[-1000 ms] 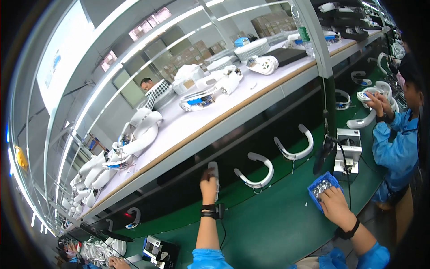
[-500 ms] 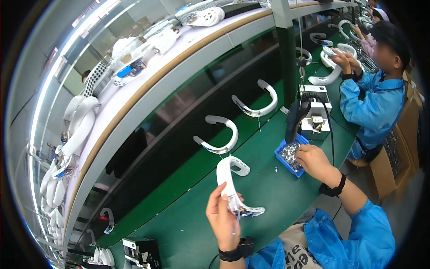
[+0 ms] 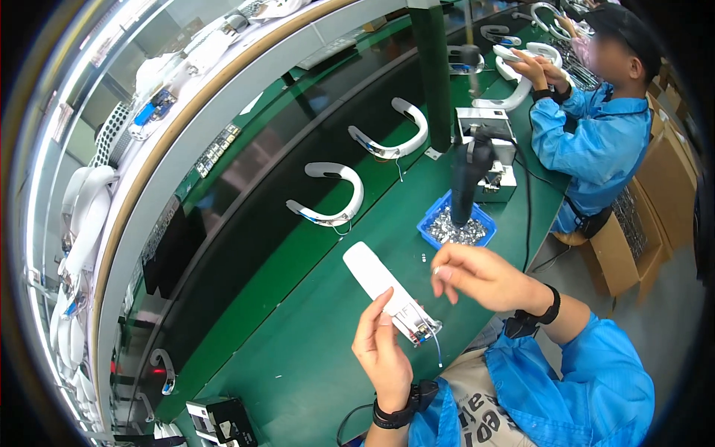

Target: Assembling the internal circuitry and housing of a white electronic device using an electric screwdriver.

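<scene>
Now a white curved part (image 3: pixel 370 270) was held over the worktop (image 3: pixel 313 320) by the left hand (image 3: pixel 383 352), slanting from far left to near right.
Its opened end was set just nearside of the right hand (image 3: pixel 491 281), whose fingers were pinched, seemingly on a small pale piece (image 3: pixel 436 271); the left fingers were closed on its sides. Since the earlier frame, the right hand had been withdrawn from the blue tray (image 3: pixel 488 229) and the part turned.
</scene>
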### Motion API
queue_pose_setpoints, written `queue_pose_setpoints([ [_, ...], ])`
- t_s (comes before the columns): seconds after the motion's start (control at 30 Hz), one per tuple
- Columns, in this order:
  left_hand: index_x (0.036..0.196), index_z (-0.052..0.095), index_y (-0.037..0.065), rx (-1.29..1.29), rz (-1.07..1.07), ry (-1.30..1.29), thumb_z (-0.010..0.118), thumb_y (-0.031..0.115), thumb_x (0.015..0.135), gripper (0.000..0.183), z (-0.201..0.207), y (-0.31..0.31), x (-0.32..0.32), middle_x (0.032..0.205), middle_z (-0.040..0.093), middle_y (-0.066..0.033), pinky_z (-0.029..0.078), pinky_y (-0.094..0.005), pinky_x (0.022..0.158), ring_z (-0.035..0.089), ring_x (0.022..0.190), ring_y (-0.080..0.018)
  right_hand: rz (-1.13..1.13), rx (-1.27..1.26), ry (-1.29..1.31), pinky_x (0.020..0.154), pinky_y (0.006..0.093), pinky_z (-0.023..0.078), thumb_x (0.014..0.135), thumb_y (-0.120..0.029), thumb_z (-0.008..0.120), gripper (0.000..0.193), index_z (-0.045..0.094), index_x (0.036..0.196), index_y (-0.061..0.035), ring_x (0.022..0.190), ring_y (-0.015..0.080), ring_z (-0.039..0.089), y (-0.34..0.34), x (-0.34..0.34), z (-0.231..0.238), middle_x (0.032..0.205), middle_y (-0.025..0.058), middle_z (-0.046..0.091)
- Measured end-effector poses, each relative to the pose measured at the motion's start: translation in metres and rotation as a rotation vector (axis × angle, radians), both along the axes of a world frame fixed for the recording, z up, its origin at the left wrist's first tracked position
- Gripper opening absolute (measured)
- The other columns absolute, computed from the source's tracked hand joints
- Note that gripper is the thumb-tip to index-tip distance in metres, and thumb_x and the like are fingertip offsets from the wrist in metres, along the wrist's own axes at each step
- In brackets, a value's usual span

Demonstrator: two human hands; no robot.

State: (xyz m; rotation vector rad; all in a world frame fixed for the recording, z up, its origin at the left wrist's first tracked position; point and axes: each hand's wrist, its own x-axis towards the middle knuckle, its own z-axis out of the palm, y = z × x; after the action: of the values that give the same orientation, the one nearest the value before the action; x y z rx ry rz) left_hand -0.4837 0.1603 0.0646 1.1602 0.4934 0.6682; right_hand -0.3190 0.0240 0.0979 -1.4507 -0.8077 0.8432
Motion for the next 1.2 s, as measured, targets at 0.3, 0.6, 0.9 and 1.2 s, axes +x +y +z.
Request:
queue_pose_setpoints([
  [0.3, 0.131, 0.068, -0.004, 0.044, 0.051, 0.021, 0.051, 0.000, 0.102, 0.034, -0.002, 0.002, -0.001, 0.105, 0.070, -0.0054, 0.048, -0.0238, 0.075, 0.061, 0.086, -0.0065, 0.383, -0.290, -0.210, 0.059, 0.0291, 0.052, 0.102, -0.020, 0.065, 0.023, 0.072, 0.096, 0.0015, 0.061, 0.0140, 0.069, 0.036, 0.000, 0.053, 0.075, 0.0084, 0.076],
  [0.6, 0.137, 0.061, -0.005, 0.089, 0.018, 0.017, 0.055, 0.002, 0.105, 0.033, 0.004, -0.005, 0.002, 0.107, 0.071, -0.0095, 0.049, -0.0236, 0.077, 0.064, 0.088, -0.0091, 0.333, -0.374, -0.209, 0.057, 0.0283, 0.050, 0.097, -0.021, 0.067, 0.024, 0.072, 0.088, 0.0010, 0.060, 0.0104, 0.067, 0.042, -0.005, 0.052, 0.071, 0.0093, 0.076],
  [0.9, 0.136, 0.051, 0.000, 0.038, 0.024, -0.061, 0.053, 0.005, 0.108, 0.028, -0.008, -0.007, 0.002, 0.110, 0.067, -0.0118, 0.053, -0.0291, 0.084, 0.066, 0.095, -0.0147, -0.111, -0.030, -0.114, 0.053, 0.0286, 0.042, 0.099, -0.018, 0.073, 0.026, 0.059, 0.084, -0.0026, 0.058, 0.0087, 0.055, 0.028, -0.023, 0.001, 0.067, 0.0014, 0.059],
  [1.2, 0.132, 0.047, 0.003, -0.001, 0.026, 0.014, 0.055, 0.002, 0.107, 0.027, 0.002, -0.008, -0.002, 0.101, 0.068, -0.0167, 0.056, -0.0326, 0.079, 0.070, 0.091, -0.0218, -1.005, 0.423, -0.717, 0.099, 0.0299, 0.045, 0.090, -0.014, 0.081, 0.057, 0.051, 0.136, -0.0008, 0.118, 0.0144, 0.057, 0.032, 0.074, -0.011, 0.131, 0.0097, 0.060],
])
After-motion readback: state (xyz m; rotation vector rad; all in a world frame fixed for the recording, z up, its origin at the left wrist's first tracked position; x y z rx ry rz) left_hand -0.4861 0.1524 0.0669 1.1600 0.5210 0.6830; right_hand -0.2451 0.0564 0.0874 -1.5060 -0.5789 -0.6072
